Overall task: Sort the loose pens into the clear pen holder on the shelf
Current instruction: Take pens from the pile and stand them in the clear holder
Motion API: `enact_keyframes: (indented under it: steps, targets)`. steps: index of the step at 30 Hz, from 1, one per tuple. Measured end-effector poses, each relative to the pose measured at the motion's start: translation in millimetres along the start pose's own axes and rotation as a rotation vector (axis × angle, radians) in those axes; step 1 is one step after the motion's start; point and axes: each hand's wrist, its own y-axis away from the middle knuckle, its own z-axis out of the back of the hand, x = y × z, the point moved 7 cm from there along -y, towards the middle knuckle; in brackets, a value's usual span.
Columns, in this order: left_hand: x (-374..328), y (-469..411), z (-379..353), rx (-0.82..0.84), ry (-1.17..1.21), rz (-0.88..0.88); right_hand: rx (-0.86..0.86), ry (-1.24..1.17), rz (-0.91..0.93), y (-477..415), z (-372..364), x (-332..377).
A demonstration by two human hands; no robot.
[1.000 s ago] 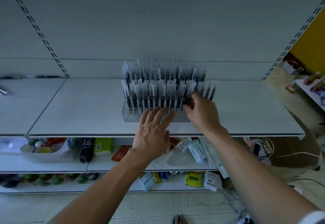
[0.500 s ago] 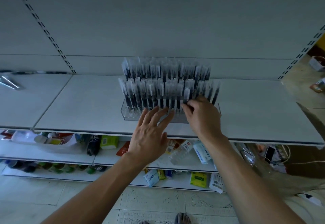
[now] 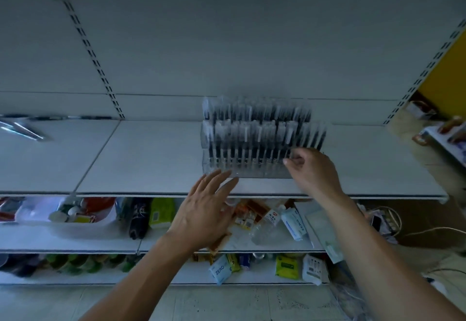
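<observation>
The left hand (image 3: pixel 204 209) hovered with straight, spread fingers before the clear pen holder (image 3: pixel 252 172) on the shelf (image 3: pixel 151 159), while the right hand (image 3: pixel 312 172), fingers curled, seemingly pinched a blurred pen (image 3: pixel 290 144) in its front row.

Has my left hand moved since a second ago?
Yes. The left hand drew back toward the shelf's front edge; its fingers covered the clear pen holder's front wall before, now just reach its base.

White shelf (image 3: pixel 151 159) bears pen holder (image 3: pixel 248 169).
</observation>
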Motion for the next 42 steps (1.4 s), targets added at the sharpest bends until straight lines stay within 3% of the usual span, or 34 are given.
enact_keyframes:
  steps: [5,11,17,27,37,42]
  targets:
    - [74,56,36,0.074,-0.053,0.123,-0.058,0.052,-0.058,34,-14,55]
    - [176,122,90,0.07,-0.132,0.335,0.233,0.01,0.162,47,-123,210]
    - [277,183,126,-0.012,-0.099,0.559,0.395,0.0,0.362,32,-212,343]
    - [432,201,171,0.046,-0.114,0.806,0.469,-0.046,0.46,-53,-346,488]
    - [537,119,184,0.046,-0.123,0.698,0.422,0.063,0.455,-108,-409,553]
    - [581,85,194,-0.005,-0.194,0.488,0.277,0.145,0.442,-131,-415,571]
